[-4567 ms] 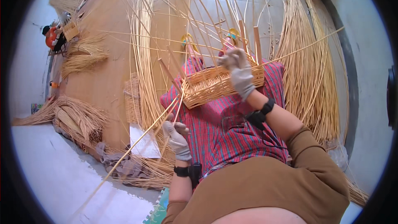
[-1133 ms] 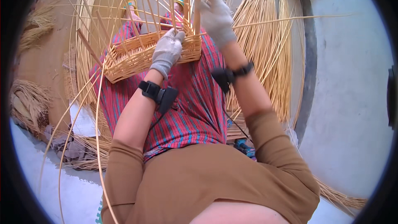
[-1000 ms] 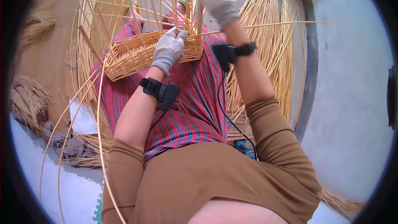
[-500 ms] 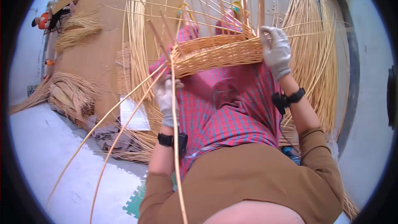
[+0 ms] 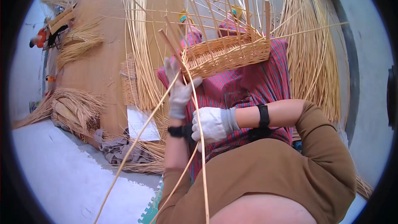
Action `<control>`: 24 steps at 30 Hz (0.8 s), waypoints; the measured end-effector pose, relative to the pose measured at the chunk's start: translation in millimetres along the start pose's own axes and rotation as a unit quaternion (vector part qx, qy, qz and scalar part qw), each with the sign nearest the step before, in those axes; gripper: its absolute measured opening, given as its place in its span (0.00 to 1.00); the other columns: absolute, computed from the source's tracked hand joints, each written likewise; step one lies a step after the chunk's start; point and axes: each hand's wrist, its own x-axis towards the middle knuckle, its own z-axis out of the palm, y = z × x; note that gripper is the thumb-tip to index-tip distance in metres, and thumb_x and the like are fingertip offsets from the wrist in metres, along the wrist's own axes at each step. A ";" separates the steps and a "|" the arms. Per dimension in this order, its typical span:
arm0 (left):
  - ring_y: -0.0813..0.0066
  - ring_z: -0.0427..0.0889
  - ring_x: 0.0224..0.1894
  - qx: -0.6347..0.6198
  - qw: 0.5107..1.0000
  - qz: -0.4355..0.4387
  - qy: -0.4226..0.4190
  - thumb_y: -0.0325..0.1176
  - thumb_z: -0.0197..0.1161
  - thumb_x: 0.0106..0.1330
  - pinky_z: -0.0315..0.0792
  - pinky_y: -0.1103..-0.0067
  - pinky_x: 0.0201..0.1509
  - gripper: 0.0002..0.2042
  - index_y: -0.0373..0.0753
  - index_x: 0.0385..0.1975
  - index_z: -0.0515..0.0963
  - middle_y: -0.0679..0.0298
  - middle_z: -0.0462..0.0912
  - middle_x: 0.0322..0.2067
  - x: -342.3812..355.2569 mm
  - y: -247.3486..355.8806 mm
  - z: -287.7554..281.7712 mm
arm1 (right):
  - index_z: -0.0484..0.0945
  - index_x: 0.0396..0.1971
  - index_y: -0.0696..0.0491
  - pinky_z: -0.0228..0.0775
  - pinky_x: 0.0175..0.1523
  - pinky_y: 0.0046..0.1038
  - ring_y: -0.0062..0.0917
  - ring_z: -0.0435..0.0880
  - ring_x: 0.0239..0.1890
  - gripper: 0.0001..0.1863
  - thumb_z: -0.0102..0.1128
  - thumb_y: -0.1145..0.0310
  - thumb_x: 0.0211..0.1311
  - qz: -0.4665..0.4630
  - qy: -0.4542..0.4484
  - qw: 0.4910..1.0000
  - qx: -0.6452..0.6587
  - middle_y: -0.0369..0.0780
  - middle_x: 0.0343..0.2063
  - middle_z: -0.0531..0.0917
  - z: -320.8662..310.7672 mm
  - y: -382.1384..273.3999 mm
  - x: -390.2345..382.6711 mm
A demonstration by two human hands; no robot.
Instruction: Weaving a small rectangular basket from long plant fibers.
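Note:
A shallow woven wicker basket (image 5: 238, 60) rests tilted across my lap, with long thin rods and several flat wooden stakes (image 5: 267, 18) standing up from its edges. My left hand (image 5: 179, 93), in a pale work glove, is at the basket's near left corner, fingers stretched upward and thumb apart. Three long rods run from that corner toward me. My right hand (image 5: 212, 124), also gloved, is crossed over beside my left wrist. Its fingers are curled round one wicker rod (image 5: 176, 186), while a thicker rod (image 5: 203, 174) passes over those fingers.
Bundles of long rods (image 5: 306, 58) lie at the right, and another bundle (image 5: 139, 49) at the left. Shorter bundles (image 5: 78, 105), a grey cloth (image 5: 124, 147), a printed sheet (image 5: 141, 124) and a woven panel (image 5: 129, 81) lie on the left. Someone in orange (image 5: 40, 38) is far left.
My right hand has left the basket's right end and come across to the rods by my left wrist. The basket has shifted slightly right, and my left hand's fingers are spread.

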 end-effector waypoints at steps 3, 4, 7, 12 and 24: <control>0.66 0.79 0.52 -0.260 0.948 -0.111 0.146 0.28 0.67 0.65 0.74 0.71 0.59 0.39 0.40 0.73 0.53 0.53 0.78 0.51 28.0 -25.2 38.7 | 0.79 0.20 0.48 0.71 0.36 0.42 0.41 0.82 0.27 0.20 0.66 0.46 0.57 0.036 0.008 0.999 -0.012 0.38 0.18 0.80 -8.2 2.3 -12.0; 0.67 0.82 0.46 -0.309 0.910 -0.165 0.224 0.32 0.64 0.67 0.75 0.73 0.57 0.33 0.38 0.71 0.60 0.54 0.82 0.44 34.5 -31.6 39.4 | 0.79 0.21 0.47 0.71 0.36 0.41 0.42 0.82 0.27 0.17 0.66 0.49 0.57 0.045 0.022 0.999 0.010 0.39 0.19 0.81 -19.7 3.1 -16.7; 0.70 0.81 0.37 -0.442 0.845 -0.192 0.230 0.30 0.57 0.69 0.77 0.74 0.51 0.25 0.36 0.66 0.67 0.58 0.82 0.35 29.6 -22.3 30.1 | 0.78 0.24 0.49 0.76 0.36 0.38 0.34 0.82 0.27 0.10 0.60 0.61 0.61 0.148 0.270 0.951 -0.024 0.39 0.23 0.82 -59.6 62.9 -73.1; 0.68 0.82 0.44 -0.583 0.759 -0.238 0.164 0.38 0.51 0.76 0.76 0.71 0.54 0.18 0.34 0.57 0.76 0.56 0.84 0.41 29.3 -43.6 29.3 | 0.76 0.39 0.53 0.76 0.42 0.34 0.20 0.73 0.26 0.21 0.45 0.51 0.80 0.135 0.528 0.654 0.525 0.30 0.19 0.67 -55.6 162.1 -116.6; 0.77 0.76 0.43 -0.167 0.967 -0.192 0.026 0.31 0.75 0.62 0.75 0.78 0.50 0.21 0.42 0.49 0.70 0.68 0.75 0.41 -0.9 -45.5 29.9 | 0.83 0.39 0.56 0.76 0.47 0.23 0.20 0.84 0.39 0.06 0.66 0.79 0.63 0.372 0.525 0.764 0.049 0.38 0.35 0.86 -52.0 135.0 -107.9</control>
